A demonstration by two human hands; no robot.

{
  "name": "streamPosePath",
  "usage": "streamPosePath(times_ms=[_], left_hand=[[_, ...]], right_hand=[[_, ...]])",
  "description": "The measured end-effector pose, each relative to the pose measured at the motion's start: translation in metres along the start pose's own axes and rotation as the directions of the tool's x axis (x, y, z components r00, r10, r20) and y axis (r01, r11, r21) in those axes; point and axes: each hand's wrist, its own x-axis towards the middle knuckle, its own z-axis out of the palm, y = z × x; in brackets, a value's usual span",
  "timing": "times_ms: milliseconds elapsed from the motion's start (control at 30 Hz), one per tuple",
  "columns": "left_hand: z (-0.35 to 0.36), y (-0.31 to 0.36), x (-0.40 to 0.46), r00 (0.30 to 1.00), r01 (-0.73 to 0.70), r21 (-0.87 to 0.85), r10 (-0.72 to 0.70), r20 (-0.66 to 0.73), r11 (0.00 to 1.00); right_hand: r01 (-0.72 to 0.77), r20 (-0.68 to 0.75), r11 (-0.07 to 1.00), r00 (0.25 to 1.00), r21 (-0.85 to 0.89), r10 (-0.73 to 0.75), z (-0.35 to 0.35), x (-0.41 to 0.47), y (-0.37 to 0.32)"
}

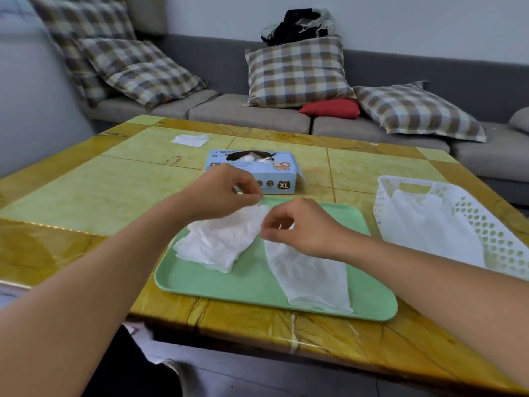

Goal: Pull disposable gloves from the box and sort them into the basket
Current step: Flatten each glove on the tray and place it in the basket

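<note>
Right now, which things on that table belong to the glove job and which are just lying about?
Job: blue cardboard glove box; white perforated plastic basket with gloves in it; crumpled clear glove and flat clear glove on the green plastic tray; left hand, right hand.
Lying about: white paper scrap; checked cushions; red cushion.

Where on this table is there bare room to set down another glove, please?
The table is bare to the left of the glove box and the green tray, in front of the white paper. The tray's near left corner is also free. Its middle is crowded: both hands and two gloves lie there, and the basket fills the right edge.
</note>
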Motion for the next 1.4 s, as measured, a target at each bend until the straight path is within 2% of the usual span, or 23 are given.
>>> streamPosePath(times_ms=[33, 67, 100, 200, 267, 367, 467, 533, 633, 733, 800, 900, 967, 1033, 1100, 1167, 1233, 1300, 1400], left_hand=[[-0.008, -0.009, -0.001, 0.993, 0.031, 0.09, -0.02, -0.116, 0.995], [-0.015, -0.02, -0.007, 0.986, 0.071, 0.172, -0.044, -0.159, 0.982], [-0.019, -0.029, -0.012, 0.987, 0.11, 0.24, -0.078, -0.138, 0.965], [-0.023, -0.051, -0.028, 0.977, 0.161, 0.372, -0.202, 0.073, 0.914], [-0.025, -0.055, -0.031, 0.966, 0.151, 0.348, -0.213, 0.146, 0.925], [-0.03, -0.058, -0.028, 0.977, 0.121, 0.268, -0.162, 0.137, 0.956], [-0.033, -0.06, -0.025, 0.982, 0.123, 0.163, -0.144, 0.124, 0.979], [-0.033, -0.059, -0.023, 0.979, 0.137, 0.07, -0.146, 0.14, 0.988], [-0.032, -0.059, -0.02, 0.967, 0.129, 0.049, -0.136, 0.215, 0.99], [-0.029, -0.058, -0.019, 0.96, 0.111, 0.103, -0.134, 0.245, 0.988], [-0.028, -0.056, -0.02, 0.966, 0.114, 0.131, -0.141, 0.218, 0.985], [-0.03, -0.055, -0.023, 0.975, 0.108, 0.141, -0.133, 0.177, 0.984], [-0.03, -0.052, -0.026, 0.979, 0.099, 0.067, -0.109, 0.171, 0.993], [-0.029, -0.043, -0.026, 0.979, 0.126, -0.065, -0.114, 0.168, 0.99], [-0.03, -0.028, -0.028, 0.97, 0.16, -0.236, -0.109, 0.216, 0.958], [-0.028, -0.011, -0.03, 0.956, 0.088, -0.427, 0.044, 0.29, 0.9], [-0.02, 0.007, -0.029, 0.921, 0.058, -0.581, 0.181, 0.345, 0.812], [-0.008, 0.029, -0.029, 0.952, 0.069, -0.646, 0.143, 0.27, 0.761], [0.011, 0.057, -0.022, 0.994, 0.106, -0.751, -0.055, 0.092, 0.652]], right_hand=[[-0.009, -0.004, 0.999, 1.0, 0.042, 0.01, 0.012, 0.008, -0.011], [-0.014, 0.026, 0.998, 1.0, 0.062, 0.012, 0.027, 0.016, -0.023], [-0.01, 0.07, 0.999, 0.998, 0.036, 0.007, 0.04, 0.022, -0.03], [0.049, 0.169, 0.994, 0.985, -0.094, -0.033, 0.069, 0.031, -0.039], [0.056, 0.185, 0.997, 0.982, -0.061, -0.043, 0.067, 0.032, -0.036], [-0.012, 0.208, 0.999, 0.978, 0.04, 0.004, 0.047, 0.032, -0.029], [-0.158, 0.199, 0.962, 0.973, 0.223, 0.113, 0.029, 0.032, -0.02], [-0.148, 0.177, 0.957, 0.979, 0.25, 0.105, 0.024, 0.029, -0.02], [-0.059, 0.171, 0.996, 0.984, 0.069, 0.047, 0.039, 0.019, -0.03], [0.125, 0.187, 0.979, 0.978, -0.163, -0.094, 0.064, 0.014, -0.038], [0.156, 0.185, 0.97, 0.975, -0.185, -0.122, 0.062, 0.013, -0.043], [0.087, 0.21, 0.994, 0.975, -0.068, -0.071, 0.037, 0.011, -0.046], [-0.036, 0.288, 0.99, 0.958, 0.135, -0.005, 0.016, 0.005, -0.045], [-0.211, 0.336, 0.904, 0.938, 0.373, 0.081, -0.003, -0.004, -0.042], [-0.354, 0.333, 0.719, 0.926, 0.599, 0.178, -0.017, -0.011, -0.039], [-0.405, 0.333, 0.532, 0.914, 0.744, 0.23, -0.029, -0.015, -0.039], [-0.397, 0.31, 0.433, 0.915, 0.809, 0.259, -0.042, -0.015, -0.041], [-0.362, 0.253, 0.381, 0.917, 0.851, 0.307, -0.054, -0.015, -0.043], [-0.342, 0.235, 0.351, 0.92, 0.872, 0.315, -0.077, -0.024, -0.037]])
